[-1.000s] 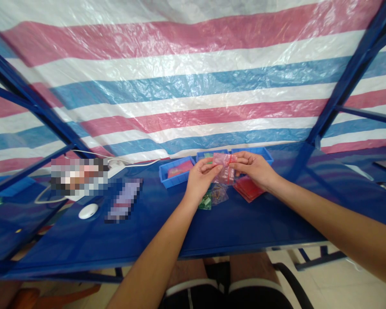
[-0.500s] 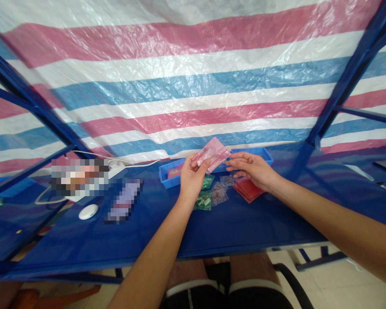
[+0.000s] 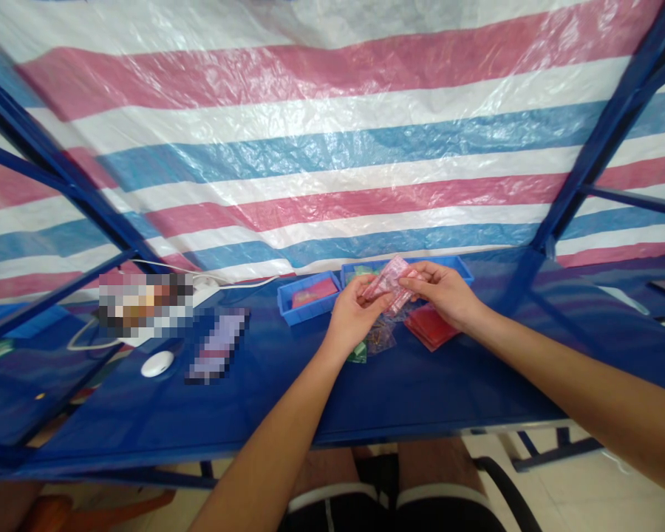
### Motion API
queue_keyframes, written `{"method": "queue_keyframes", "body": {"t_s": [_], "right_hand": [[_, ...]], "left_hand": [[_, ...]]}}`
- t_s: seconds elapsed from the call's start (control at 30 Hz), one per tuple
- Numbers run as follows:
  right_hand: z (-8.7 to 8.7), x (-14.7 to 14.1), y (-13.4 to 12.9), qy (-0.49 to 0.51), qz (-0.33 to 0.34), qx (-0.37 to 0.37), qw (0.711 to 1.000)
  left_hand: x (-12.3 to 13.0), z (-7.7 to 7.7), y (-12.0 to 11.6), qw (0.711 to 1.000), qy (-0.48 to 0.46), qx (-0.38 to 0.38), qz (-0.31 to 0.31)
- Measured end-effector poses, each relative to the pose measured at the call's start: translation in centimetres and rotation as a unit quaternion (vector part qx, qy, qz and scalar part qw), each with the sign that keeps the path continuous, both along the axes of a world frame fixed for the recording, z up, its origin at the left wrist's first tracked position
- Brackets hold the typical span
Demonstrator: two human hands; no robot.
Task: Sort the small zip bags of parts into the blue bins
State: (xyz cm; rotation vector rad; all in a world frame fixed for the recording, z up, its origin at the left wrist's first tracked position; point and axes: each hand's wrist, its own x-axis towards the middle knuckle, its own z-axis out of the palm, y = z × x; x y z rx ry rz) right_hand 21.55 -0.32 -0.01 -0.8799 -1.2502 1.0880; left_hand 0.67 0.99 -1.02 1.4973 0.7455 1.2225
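A small pink plastic bag (image 3: pixel 391 281) is held up between my two hands over the blue table. My left hand (image 3: pixel 359 304) pinches its lower left part, thumb on top. My right hand (image 3: pixel 440 292) grips its right edge between thumb and fingers. Below the hands lie clear bags of small brownish pieces (image 3: pixel 380 338) and a green bag (image 3: pixel 357 353), partly hidden by my left hand. A stack of red bags (image 3: pixel 431 327) rests just under my right hand.
A small blue bin (image 3: pixel 309 297) with pink bags stands left of my hands; a longer blue bin (image 3: pixel 459 267) lies behind them. Further left are a white round object (image 3: pixel 157 363) and a blurred-out flat object (image 3: pixel 219 346). A striped sheet (image 3: pixel 332 148) hangs behind the table.
My left hand has moved right with the pink bag. My right hand, apart from the bag's middle before with fingers spread, now closes on its right side.
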Motion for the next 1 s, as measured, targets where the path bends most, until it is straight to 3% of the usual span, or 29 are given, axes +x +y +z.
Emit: {"method": "queue_keyframes", "body": {"t_s": [0.13,0.3,0.47,0.6,0.83,1.0], "right_hand": [[0.6,-0.4,-0.6,-0.002,0.026,-0.009,1.0],[0.4,-0.7,-0.8,0.007,0.073,-0.028,0.997],[0.1,-0.7,-0.7,0.014,0.121,-0.025,0.992],[0.1,-0.9,-1.0,-0.001,0.174,-0.06,0.983],[0.4,-0.7,-0.6,0.065,0.076,-0.072,0.992],[0.4,-0.6,-0.7,0.071,0.095,-0.099,0.988]], "left_hand": [[-0.4,0.4,-0.2,0.998,0.034,0.055,0.01],[-0.5,1.1,-0.5,0.997,0.036,0.069,0.016],[-0.1,1.6,-0.8,0.997,-0.009,0.07,-0.011],[0.1,1.8,-0.9,0.996,-0.055,0.073,0.008],[-0.3,1.5,-0.3,0.996,-0.066,0.039,0.041],[-0.6,1.4,-0.5,0.999,-0.036,0.04,0.006]]}}
